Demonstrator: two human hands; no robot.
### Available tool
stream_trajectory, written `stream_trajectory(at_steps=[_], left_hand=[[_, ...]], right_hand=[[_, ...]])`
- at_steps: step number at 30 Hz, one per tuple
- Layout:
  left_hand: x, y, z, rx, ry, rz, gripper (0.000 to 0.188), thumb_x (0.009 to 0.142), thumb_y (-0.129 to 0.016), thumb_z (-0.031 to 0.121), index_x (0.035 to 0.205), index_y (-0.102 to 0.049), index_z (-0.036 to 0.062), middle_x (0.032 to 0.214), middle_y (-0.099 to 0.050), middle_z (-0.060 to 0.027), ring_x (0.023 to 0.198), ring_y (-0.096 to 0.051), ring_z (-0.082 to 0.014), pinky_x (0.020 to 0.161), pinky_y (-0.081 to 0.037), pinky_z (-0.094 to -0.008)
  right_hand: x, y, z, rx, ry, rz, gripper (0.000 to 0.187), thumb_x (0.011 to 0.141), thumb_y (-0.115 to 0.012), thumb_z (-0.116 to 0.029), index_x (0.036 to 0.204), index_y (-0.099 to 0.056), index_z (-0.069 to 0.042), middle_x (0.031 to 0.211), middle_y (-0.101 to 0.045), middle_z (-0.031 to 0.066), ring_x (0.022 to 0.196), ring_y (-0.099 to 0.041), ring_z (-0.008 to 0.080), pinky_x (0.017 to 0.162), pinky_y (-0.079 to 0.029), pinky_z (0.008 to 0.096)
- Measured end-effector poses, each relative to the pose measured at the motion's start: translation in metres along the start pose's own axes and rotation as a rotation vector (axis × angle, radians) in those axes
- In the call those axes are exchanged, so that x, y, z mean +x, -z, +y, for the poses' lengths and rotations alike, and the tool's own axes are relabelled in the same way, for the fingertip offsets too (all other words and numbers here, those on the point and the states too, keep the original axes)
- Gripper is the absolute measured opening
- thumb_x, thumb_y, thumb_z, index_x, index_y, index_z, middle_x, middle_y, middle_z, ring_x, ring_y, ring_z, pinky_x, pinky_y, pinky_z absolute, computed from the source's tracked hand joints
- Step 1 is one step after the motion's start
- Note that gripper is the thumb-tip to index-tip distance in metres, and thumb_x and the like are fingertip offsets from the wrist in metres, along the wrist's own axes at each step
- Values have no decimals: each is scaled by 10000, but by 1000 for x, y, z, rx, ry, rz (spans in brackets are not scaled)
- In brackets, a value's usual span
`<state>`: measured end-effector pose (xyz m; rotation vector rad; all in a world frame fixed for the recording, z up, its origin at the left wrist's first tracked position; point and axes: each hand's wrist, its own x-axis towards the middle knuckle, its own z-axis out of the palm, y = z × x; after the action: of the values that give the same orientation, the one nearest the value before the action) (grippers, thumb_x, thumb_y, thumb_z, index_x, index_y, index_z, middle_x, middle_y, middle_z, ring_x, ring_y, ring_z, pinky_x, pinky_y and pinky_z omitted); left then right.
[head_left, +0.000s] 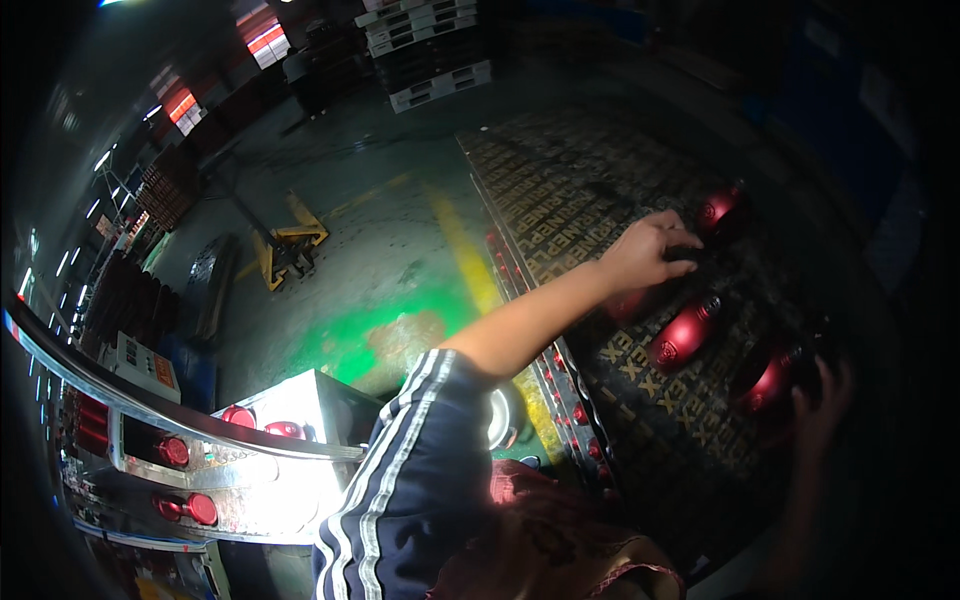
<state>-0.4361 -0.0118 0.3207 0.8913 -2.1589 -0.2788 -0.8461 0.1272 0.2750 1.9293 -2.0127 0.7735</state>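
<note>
Several shiny red bottle-shaped pieces with dark neck ends lie on a dark board [560, 180] covered in yellowish lettering. My left hand [652, 250] reaches across the board, its fingers curled round the dark end of one piece, whose red body [625, 304] shows dimly below the palm. Just nearer lies another red bottle [684, 335], and a further red bottle [718, 208] rests beyond the hand. In deep shadow on the right, my right hand [826, 395] has its fingers apart beside the dark end of a red bottle [768, 388]; whether it touches is hard to see.
Below the board's left edge, more red pieces [580, 414] show in layers. At lower left stands a brightly lit metal machine [290, 490] with red round parts and a curved rail [190, 395]. A yellow pallet jack [285, 240] and stacked pallets [425, 40] are farther off.
</note>
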Motion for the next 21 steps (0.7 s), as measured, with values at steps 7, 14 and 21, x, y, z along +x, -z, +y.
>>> stream_trajectory(at_steps=[7, 14, 21], left_hand=[[-58, -7, 33, 328, 352, 75, 578, 772, -791, 199, 1322, -619, 249, 1424, -429, -189, 1264, -446, -424, 1059, -430, -457], [-79, 7, 15, 75, 403, 192, 666, 751, -791, 85, 1374, -573, 170, 1402, -506, -166, 1290, -510, -315, 1057, -449, -428], [-237, 60, 35, -1026, 737, 686, 708, 903, -627, 168, 1534, -329, 54, 1469, -487, -131, 1333, -490, -314, 1146, -367, -449]], right_hand=[[-37, 17, -21, 51, -61, -163, 648, 896, -649, -428, 1496, -429, -326, 1551, -309, 222, 1414, -337, 421, 1136, -334, 549], [-65, 39, 22, 578, -375, -86, 548, 972, -579, -334, 1490, -456, -202, 1495, -389, 219, 1401, -369, 384, 1139, -348, 477], [-153, 59, 11, 1464, -430, 41, 760, 931, -546, -572, 1501, -386, -96, 1434, -455, 235, 1259, -520, 367, 1008, -484, 465]])
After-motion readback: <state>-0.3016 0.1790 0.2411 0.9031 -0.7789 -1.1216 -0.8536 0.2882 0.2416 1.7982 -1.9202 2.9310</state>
